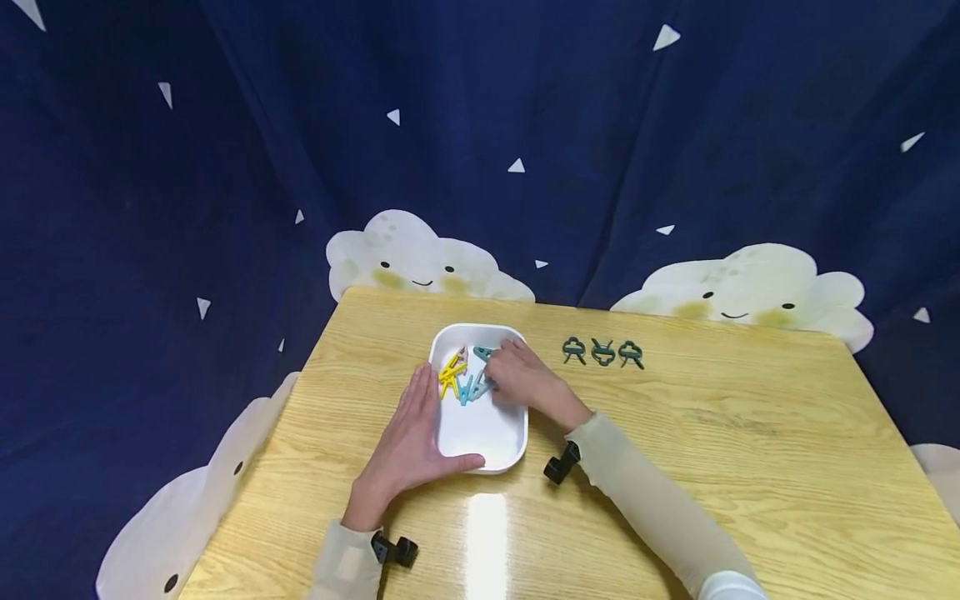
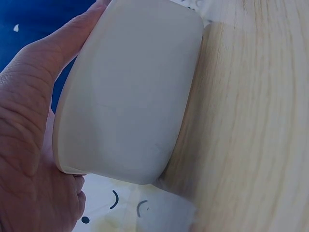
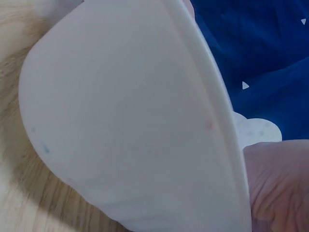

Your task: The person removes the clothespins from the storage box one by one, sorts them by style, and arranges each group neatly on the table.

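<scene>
A white tray (image 1: 483,435) with rounded corners stands on the table and holds several small clothespins. Yellow clothespins (image 1: 451,375) lie at its left side with a pink clothespin (image 1: 462,357) beside them. Light blue clothespins (image 1: 465,391) lie near the middle, and a teal clothespin (image 1: 482,353) is farther back. My left hand (image 1: 411,442) rests against the tray's left wall with straight fingers, its thumb stretched over the near rim. Over the right rim reaches my right hand (image 1: 517,377), its fingers bent down among the clothespins; the fingertips are hidden, so I cannot tell what they hold.
Right of the tray, dark green clips (image 1: 603,352) with cloud-shaped heads lie in a row on the wooden table (image 1: 720,467). A dark blue curtain (image 1: 480,100) with white triangles and clouds hangs behind the table's back edge. The tray's outer wall (image 3: 130,111) fills most of the right wrist view.
</scene>
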